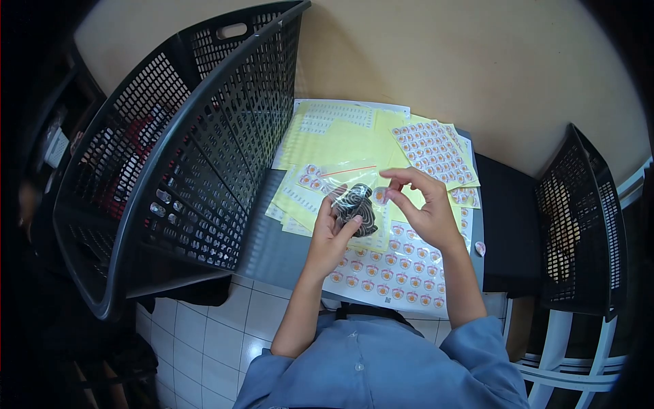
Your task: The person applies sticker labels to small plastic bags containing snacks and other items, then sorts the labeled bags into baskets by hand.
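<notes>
My left hand (334, 235) grips a clear zip-lock bag (347, 178) with a red line along its top. Inside the bag is a dark item with pale curving stripes (357, 211); its kind is hard to tell. My right hand (422, 204) pinches a small round sticker (380, 195) between thumb and forefinger, close beside the bag's right side. Beneath both hands spreads a white sheet of round stickers (386, 275), along with yellow backing sheets (354, 146). At the upper right lies another sticker sheet (436, 151).
A large black plastic basket (204, 129) stands at the left of the grey table (262, 238), holding items in clear wrapping. Another black basket (579, 218) is at the far right, near a white-framed rack or chair (555, 341). One loose sticker (480, 249) lies by the table's right edge.
</notes>
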`<state>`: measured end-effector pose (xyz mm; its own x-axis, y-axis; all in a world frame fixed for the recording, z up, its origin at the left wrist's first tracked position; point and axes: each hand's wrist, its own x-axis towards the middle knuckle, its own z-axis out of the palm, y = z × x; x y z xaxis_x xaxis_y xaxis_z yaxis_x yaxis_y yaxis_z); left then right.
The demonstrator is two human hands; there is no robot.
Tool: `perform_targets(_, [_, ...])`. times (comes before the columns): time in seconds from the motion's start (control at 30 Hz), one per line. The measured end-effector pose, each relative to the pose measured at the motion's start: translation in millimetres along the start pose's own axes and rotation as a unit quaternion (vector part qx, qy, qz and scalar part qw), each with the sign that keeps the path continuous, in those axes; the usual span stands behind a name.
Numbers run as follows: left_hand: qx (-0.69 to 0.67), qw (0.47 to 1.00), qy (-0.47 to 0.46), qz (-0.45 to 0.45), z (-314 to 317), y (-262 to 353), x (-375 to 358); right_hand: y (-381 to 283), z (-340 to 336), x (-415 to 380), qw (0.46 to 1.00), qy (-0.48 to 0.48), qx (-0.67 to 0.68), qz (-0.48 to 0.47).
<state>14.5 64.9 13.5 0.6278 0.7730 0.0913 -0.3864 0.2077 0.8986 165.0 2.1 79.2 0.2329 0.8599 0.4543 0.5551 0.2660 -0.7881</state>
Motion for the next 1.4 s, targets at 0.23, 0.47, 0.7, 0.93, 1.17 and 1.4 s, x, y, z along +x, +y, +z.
perform_targets(0.23, [0.006, 1.000, -0.021, 0.007, 2.0, 1.1, -0.7, -10.9, -8.0, 11.6, 0.977, -0.136, -0.145, -0.070])
perform_targets(0.47, [0.054, 0.991, -0.084, -0.094, -11.5, 4.2, -2.1, -32.4, -11.0, 26.3, 0.906, -0.311, -0.260, -0.121])
perform_targets(0.7, [0.014, 0.983, -0.108, -0.149, -11.8, 8.2, -5.6, -27.4, -6.0, 23.4, 0.899, -0.347, -0.223, -0.150])
perform_targets(0.93, [0.001, 0.977, -0.129, -0.170, -10.6, 10.9, -5.4, -26.2, -6.7, 25.3, 0.889, -0.375, -0.218, -0.145])
perform_targets(1.17, [0.025, 0.977, -0.124, -0.172, -7.9, 11.2, -6.9, -26.9, -4.9, 25.9, 0.886, -0.374, -0.232, -0.145])
perform_targets(1.4, [0.011, 0.980, -0.123, -0.158, -10.4, 5.5, -6.6, -24.6, -0.3, 19.7, 0.877, -0.350, -0.273, -0.186])
